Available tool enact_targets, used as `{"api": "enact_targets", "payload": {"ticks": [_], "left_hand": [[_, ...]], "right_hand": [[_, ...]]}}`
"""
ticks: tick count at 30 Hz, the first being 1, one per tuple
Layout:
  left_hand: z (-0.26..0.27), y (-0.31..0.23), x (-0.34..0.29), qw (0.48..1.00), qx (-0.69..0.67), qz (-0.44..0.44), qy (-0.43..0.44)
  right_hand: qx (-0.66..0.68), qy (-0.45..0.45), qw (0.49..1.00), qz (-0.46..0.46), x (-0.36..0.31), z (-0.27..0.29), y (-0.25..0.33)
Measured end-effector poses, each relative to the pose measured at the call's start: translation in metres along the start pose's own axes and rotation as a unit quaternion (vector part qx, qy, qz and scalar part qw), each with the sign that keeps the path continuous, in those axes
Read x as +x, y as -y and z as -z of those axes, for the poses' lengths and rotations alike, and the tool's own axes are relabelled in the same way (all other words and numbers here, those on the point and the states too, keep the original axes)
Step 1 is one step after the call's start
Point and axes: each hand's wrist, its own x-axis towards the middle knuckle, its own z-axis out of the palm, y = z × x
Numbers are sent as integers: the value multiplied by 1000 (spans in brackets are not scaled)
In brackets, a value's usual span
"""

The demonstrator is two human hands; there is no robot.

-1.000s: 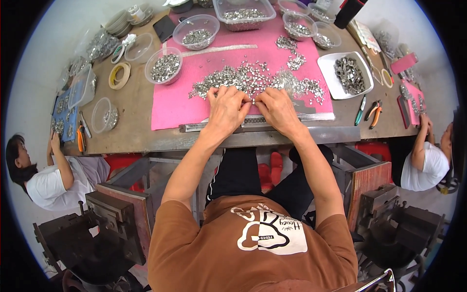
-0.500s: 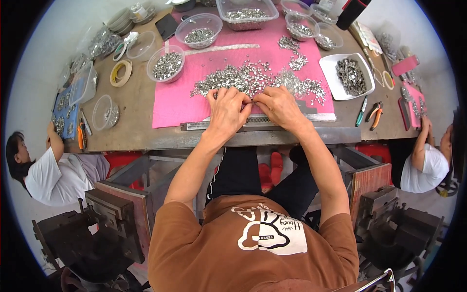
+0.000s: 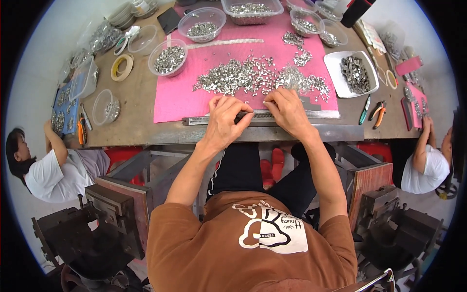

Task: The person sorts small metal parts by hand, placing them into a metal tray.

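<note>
Lying loose just beyond the left hand [image 3: 227,119] and right hand [image 3: 289,113], both curled, any held item too small to tell: many small silvery pieces [image 3: 238,77], apparently yet to be handled, others already in a round tub [image 3: 182,68] beyond the left hand, completed share unclear.

metal pieces [image 3: 233,78] on mat [image 3: 170,104] | tray [image 3: 333,73] right of mat | tape roll [image 3: 129,66] left of mat
</note>
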Motion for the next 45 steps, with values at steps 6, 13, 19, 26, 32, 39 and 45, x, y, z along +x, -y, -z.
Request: {"api": "enact_targets", "payload": {"ticks": [6,13,19,26,32,39,45], "left_hand": [[-1,2,-3,1000,16,-19,11],[2,2,-3,999,-4,-17,27],[-3,3,-1,1000,-11,-5,-6],[-21,11,31,998,48,-32,31],[-24,15,42,989,98,-79,72],[2,9,29,996,49,-67,46],[5,5,4,996,26,-78,21]], "right_hand": [[-13,-4,1000,-13,0,2,3],[2,-49,998,-43,-9,-1,8],[42,-30,996,-76,-4,7,3],[-3,6,998,-66,-4,-1,1],[16,9,997,-71,-5,-1,-3],[26,27,995,-88,-1,3,2],[77,24,996,-49,-8,4,25]]}}
